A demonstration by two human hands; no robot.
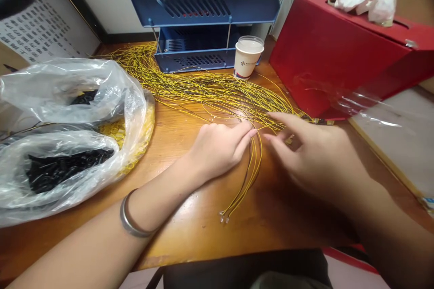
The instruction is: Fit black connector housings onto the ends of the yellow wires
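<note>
Gathering yellow wires: left hand [220, 146] fingers curled, pinching a small bunch [250, 174]; right hand [315, 156] spread loose, holding nothing, over the tangled pile [203, 88]. Most strands remain unsorted.

The right hand [315, 153] is blurred, so whether its fingertips pinch any of the thin yellow wires [217, 95] cannot be told. The left hand [217, 146] hides its own thumb and the strands beneath it. At the left edge of the brown wooden table [190, 216] the clear plastic bags [68, 144] are cut off by the picture's edge, as is the red cardboard box [332, 54] at the right. The print on the white paper cup [247, 58] is too small to read.
</note>
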